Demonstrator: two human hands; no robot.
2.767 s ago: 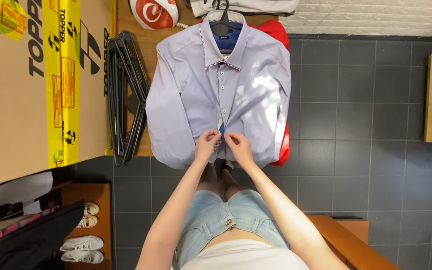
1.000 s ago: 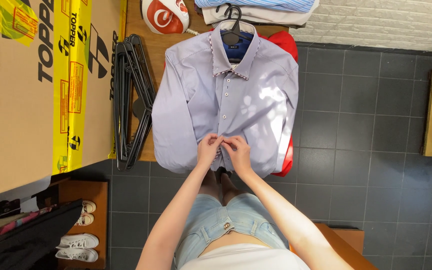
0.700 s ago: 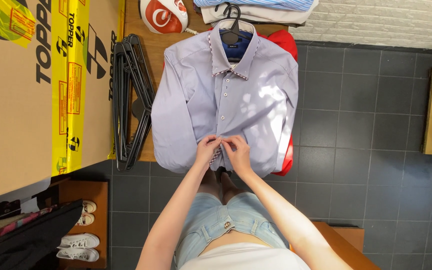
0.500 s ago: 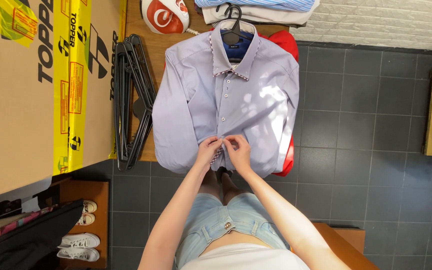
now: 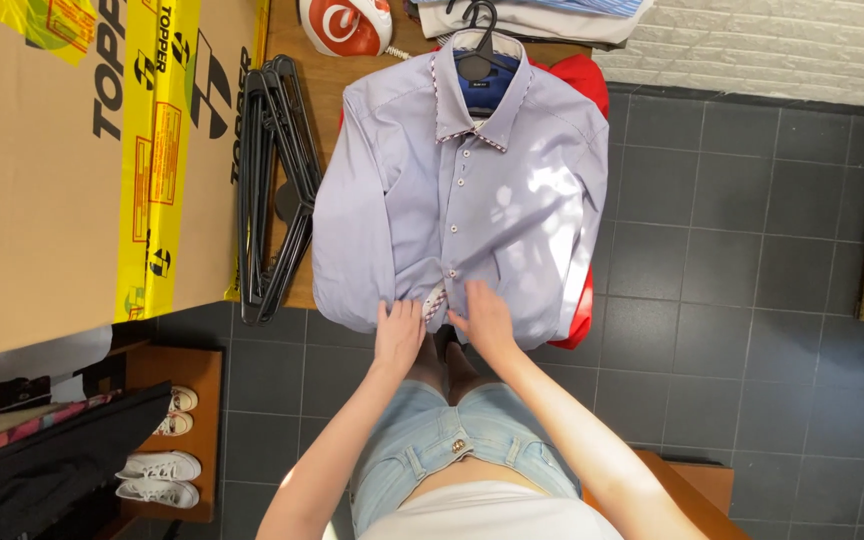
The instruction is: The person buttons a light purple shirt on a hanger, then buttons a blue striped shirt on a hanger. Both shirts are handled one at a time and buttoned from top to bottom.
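Note:
A pale lilac button-up shirt (image 5: pixel 472 200) lies face up on a small wooden table (image 5: pixel 317 90), on a black hanger (image 5: pixel 474 18) whose hook shows above the collar. Most of its front is buttoned. My left hand (image 5: pixel 398 332) and my right hand (image 5: pixel 485 318) meet at the bottom hem, pinching the two front edges beside the lowest button. A red garment (image 5: pixel 584 80) lies under the shirt and sticks out at its right side.
A stack of black hangers (image 5: pixel 274 180) lies left of the shirt. A large cardboard box with yellow tape (image 5: pixel 72 160) fills the left. A red and white iron (image 5: pixel 344 22) and folded clothes (image 5: pixel 532 15) sit at the far edge. White shoes (image 5: pixel 157 475) rest on a low shelf.
My hands have slipped down the shirt front to the lowest part of the hem. The shirt itself has stayed put on the table.

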